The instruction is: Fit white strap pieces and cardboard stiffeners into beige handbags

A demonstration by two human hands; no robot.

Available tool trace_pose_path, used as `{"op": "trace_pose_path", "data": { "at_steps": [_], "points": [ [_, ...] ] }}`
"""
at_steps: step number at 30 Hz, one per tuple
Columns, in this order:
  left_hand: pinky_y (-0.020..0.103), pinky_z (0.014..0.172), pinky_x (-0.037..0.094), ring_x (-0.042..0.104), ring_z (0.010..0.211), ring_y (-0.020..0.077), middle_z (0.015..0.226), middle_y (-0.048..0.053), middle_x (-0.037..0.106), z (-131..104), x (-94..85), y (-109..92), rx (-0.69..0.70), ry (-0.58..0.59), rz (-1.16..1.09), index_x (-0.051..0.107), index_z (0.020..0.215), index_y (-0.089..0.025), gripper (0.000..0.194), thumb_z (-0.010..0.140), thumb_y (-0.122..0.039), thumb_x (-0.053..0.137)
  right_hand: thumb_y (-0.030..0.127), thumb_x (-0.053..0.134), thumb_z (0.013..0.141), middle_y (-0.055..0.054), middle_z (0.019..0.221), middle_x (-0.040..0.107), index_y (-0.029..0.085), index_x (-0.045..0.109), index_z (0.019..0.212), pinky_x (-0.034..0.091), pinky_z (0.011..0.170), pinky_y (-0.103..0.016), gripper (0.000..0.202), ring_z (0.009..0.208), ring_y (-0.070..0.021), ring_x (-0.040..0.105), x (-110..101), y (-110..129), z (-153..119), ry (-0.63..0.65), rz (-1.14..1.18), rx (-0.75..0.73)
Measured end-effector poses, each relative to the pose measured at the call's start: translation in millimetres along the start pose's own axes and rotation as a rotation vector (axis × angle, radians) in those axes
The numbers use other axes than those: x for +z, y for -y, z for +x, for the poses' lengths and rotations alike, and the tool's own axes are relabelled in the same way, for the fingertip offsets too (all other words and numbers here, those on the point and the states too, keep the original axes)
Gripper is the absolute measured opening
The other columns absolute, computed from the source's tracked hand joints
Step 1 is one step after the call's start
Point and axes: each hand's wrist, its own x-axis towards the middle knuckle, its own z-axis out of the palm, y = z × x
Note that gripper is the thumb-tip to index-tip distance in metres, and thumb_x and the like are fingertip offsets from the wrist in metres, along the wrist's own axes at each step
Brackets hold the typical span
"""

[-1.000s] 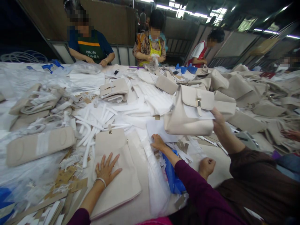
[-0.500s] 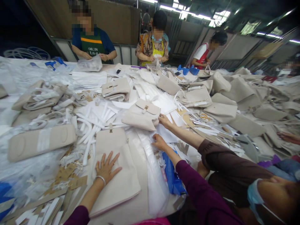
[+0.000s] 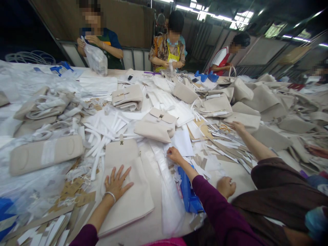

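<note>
My left hand [image 3: 118, 184] lies flat with fingers spread on a beige handbag [image 3: 133, 201], whose flap with a small gold clasp [image 3: 121, 141] points away from me. My right hand [image 3: 175, 154] is closed, fingers curled in, over the edge of the clear plastic bags [image 3: 170, 198]. Whatever its fingertips pinch, if anything, is hidden. Just beyond that hand rests a second beige bag [image 3: 155, 126] with a gold clasp, and white paper sheets [image 3: 182, 142] lie beside it. Under my right forearm sits a blue object [image 3: 189, 191].
A co-worker's hand [image 3: 237, 127] reaches toward piled beige bags [image 3: 243, 119] on the right; their other hand [image 3: 226, 187] is near my right arm. White tubes [image 3: 96, 140], card strips [image 3: 225, 150] and a long beige piece [image 3: 46, 154] cover the table. Several people stand opposite.
The neighbour's reaching hand has moved right, away from the second beige bag. Across the table, a person has lifted a plastic-wrapped item upright. My hands have stayed nearly in place.
</note>
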Motion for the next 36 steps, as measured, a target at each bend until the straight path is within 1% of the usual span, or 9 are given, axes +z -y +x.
{"op": "trace_pose_path", "data": {
  "at_steps": [8,11,16,22,24,27,31,33,36],
  "points": [
    [0.06,0.105,0.012,0.005,0.14,0.0347,0.153,-0.002,0.019,-2,-6.5,-3,-0.009,0.025,0.006,0.026,0.139,-0.041,0.062,0.082,-0.058,0.044,0.007,0.052,0.068,-0.004,0.082,0.058,0.015,0.063,0.069,0.041,0.073,-0.023,0.013,0.071,-0.0122,0.051,2,7,-3,-0.052,0.01,0.029],
    [0.06,0.105,0.012,0.004,0.14,0.0344,0.153,-0.003,0.019,-1,-6.9,-3,-0.012,0.034,0.002,0.026,0.139,-0.041,0.063,0.082,-0.058,0.044,0.008,0.054,0.065,-0.002,0.077,0.059,0.016,0.063,0.067,0.042,0.07,-0.022,0.012,0.069,-0.0123,0.053,0,6,-3,-0.048,0.036,0.048],
    [0.06,0.105,0.011,0.003,0.14,0.0339,0.154,-0.003,0.018,-1,-3.0,-1,-0.007,0.023,-0.004,0.024,0.139,-0.042,0.063,0.081,-0.059,0.043,0.009,0.05,0.061,0.0,0.07,0.059,0.018,0.062,0.062,0.04,0.065,-0.021,0.014,0.066,-0.0127,0.053,-3,6,-1,-0.072,0.082,0.087],
    [0.06,0.105,0.011,0.004,0.14,0.0342,0.153,-0.002,0.02,-1,-4.3,-2,-0.006,0.02,-0.002,0.025,0.139,-0.042,0.064,0.081,-0.06,0.044,0.014,0.046,0.06,0.001,0.065,0.062,0.019,0.06,0.059,0.041,0.065,-0.022,0.014,0.067,-0.0143,0.055,-2,4,1,-0.122,0.164,0.156],
    [0.06,0.105,0.011,0.004,0.14,0.0342,0.153,-0.002,0.019,-1,-5.7,-3,-0.009,0.025,0.0,0.025,0.139,-0.042,0.063,0.081,-0.06,0.044,0.016,0.046,0.06,0.001,0.062,0.062,0.019,0.059,0.059,0.041,0.063,-0.022,0.013,0.066,-0.0143,0.056,-2,3,2,-0.131,0.206,0.181],
    [0.06,0.105,0.011,0.003,0.14,0.0342,0.153,-0.003,0.018,-1,-7.2,-4,-0.014,0.031,0.0,0.025,0.139,-0.042,0.063,0.081,-0.059,0.044,0.02,0.045,0.063,0.002,0.055,0.057,0.019,0.057,0.062,0.041,0.054,-0.021,0.012,0.055,-0.0131,0.055,-3,1,2,-0.143,0.272,0.229],
    [0.06,0.105,0.012,0.004,0.14,0.0345,0.153,-0.002,0.019,-1,-6.5,-3,-0.007,0.02,-0.004,0.025,0.139,-0.041,0.063,0.081,-0.059,0.044,0.023,0.042,0.068,0.005,0.049,0.052,0.02,0.052,0.073,0.038,0.043,-0.02,0.012,0.039,-0.0111,0.051,-6,1,1,-0.15,0.36,0.269],
    [0.06,0.105,0.012,0.004,0.14,0.0345,0.153,-0.002,0.02,-1,-5.2,-2,-0.004,0.015,-0.002,0.025,0.139,-0.041,0.063,0.081,-0.058,0.044,0.024,0.041,0.071,0.005,0.052,0.054,0.02,0.05,0.078,0.04,0.042,-0.019,0.012,0.04,-0.0116,0.054,-9,1,0,-0.156,0.391,0.275],
    [0.06,0.105,0.011,0.004,0.14,0.0343,0.153,-0.002,0.019,-1,-3.2,-1,-0.002,0.007,0.003,0.025,0.139,-0.041,0.063,0.081,-0.058,0.044,0.024,0.037,0.076,0.003,0.061,0.059,0.021,0.047,0.085,0.043,0.046,-0.019,0.014,0.049,-0.0121,0.06,-12,1,-1,-0.181,0.405,0.274]
  ]
}}
